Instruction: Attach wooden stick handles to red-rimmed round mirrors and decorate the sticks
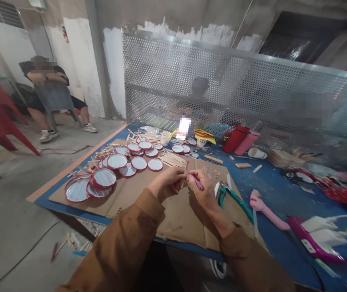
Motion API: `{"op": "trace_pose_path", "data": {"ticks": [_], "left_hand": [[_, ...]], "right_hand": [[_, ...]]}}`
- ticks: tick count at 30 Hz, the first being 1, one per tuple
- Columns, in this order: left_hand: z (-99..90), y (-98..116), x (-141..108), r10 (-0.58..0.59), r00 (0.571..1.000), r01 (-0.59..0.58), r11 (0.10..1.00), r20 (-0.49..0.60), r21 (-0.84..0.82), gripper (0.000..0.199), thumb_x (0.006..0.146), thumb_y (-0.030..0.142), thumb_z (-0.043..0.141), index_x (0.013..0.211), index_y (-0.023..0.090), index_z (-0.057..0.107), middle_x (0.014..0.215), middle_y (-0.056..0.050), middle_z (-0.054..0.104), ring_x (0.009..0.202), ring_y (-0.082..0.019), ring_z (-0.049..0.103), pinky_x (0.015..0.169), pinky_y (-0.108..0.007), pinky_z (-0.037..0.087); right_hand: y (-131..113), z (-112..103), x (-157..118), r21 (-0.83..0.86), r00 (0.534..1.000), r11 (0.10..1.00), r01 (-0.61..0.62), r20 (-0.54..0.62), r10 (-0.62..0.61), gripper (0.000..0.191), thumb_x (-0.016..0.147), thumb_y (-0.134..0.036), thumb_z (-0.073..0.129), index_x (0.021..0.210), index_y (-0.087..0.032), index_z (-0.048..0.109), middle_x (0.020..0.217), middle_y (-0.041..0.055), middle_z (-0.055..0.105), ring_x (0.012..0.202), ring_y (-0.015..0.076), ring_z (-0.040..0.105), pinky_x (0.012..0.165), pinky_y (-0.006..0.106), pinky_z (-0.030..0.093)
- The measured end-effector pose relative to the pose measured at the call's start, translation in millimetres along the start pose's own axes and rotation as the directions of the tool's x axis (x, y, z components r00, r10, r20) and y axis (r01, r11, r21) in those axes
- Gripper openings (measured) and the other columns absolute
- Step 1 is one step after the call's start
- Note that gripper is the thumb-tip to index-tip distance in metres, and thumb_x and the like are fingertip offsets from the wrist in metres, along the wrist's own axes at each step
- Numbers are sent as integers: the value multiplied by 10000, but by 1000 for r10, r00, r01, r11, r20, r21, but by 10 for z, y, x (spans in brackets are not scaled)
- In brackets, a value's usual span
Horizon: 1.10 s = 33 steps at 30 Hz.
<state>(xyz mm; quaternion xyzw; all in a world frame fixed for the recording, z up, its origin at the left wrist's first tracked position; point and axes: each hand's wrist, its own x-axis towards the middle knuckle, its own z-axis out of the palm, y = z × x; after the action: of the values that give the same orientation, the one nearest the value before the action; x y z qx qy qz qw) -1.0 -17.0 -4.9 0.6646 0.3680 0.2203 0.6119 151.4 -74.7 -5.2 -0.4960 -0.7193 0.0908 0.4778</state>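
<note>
Above the sheet of brown cardboard (133, 190), my two hands are close together. My right hand (202, 190) is closed around a purple, pen-like tool (199, 185). A thin reddish stick (187, 165) stands up between the hands, pinched in the fingers of my left hand (172, 180); its lower end is hidden. Just beyond them lie a bundle of flat wooden sticks (173, 159) and a small heap of thin coloured pieces (211, 173). Pliers with teal handles (237, 200) rest to the right of my right hand.
Round red-rimmed mirrors (105, 177) are piled at the left. To the right are a pink glue gun (267, 211) and a purple power strip (316, 243) with plugs. Behind stand red (236, 138) and pink bottles and a perforated metal screen (173, 73). A person sits on a chair (56, 95).
</note>
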Motion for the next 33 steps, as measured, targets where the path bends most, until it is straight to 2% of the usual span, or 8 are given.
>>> {"op": "trace_pose_path", "data": {"ticks": [11, 16, 22, 25, 33], "left_hand": [[-9, -29, 26, -7, 1000, 7, 1000, 8, -13, 137, 918, 238, 444, 807, 164, 476, 489, 43, 513, 386, -91, 521, 427, -182, 450], [-5, -5, 10, -14, 1000, 14, 1000, 11, 4, 168, 927, 231, 418, 784, 163, 474, 481, 35, 520, 373, -93, 507, 418, -189, 444], [-5, 13, 12, -26, 999, 26, 1000, 20, -10, 152, 924, 192, 391, 801, 165, 476, 489, 32, 528, 371, -109, 521, 410, -204, 446], [0, 14, 10, -29, 1000, 29, 1000, 8, -11, 169, 924, 192, 393, 773, 166, 465, 487, 29, 528, 371, -104, 520, 416, -199, 444], [-9, -9, 32, -31, 999, 31, 999, 16, -7, 164, 927, 230, 425, 787, 165, 479, 501, 22, 541, 377, -106, 527, 420, -203, 448]], "right_hand": [[19, 14, -6, 5, 999, 1000, -9, 33, 9, 170, 903, -327, 504, 915, -207, 625, 817, 33, 688, 712, 166, 625, 670, 277, 479], [23, 23, -2, 10, 1000, 1000, -8, -11, 8, 168, 903, -331, 505, 922, -208, 618, 812, 34, 681, 700, 166, 615, 669, 282, 480], [1, 26, -13, 16, 1000, 1000, -26, 6, 26, 161, 902, -325, 505, 916, -208, 614, 774, 21, 667, 643, 152, 590, 635, 274, 474], [-15, 27, -12, 15, 999, 1000, -18, -32, 18, 160, 901, -324, 506, 913, -209, 616, 781, 27, 674, 671, 161, 605, 644, 278, 480], [-19, 15, -1, -29, 999, 1000, -1, -34, 0, 142, 888, -316, 517, 895, -214, 615, 798, 32, 676, 717, 171, 619, 684, 291, 483]]}}
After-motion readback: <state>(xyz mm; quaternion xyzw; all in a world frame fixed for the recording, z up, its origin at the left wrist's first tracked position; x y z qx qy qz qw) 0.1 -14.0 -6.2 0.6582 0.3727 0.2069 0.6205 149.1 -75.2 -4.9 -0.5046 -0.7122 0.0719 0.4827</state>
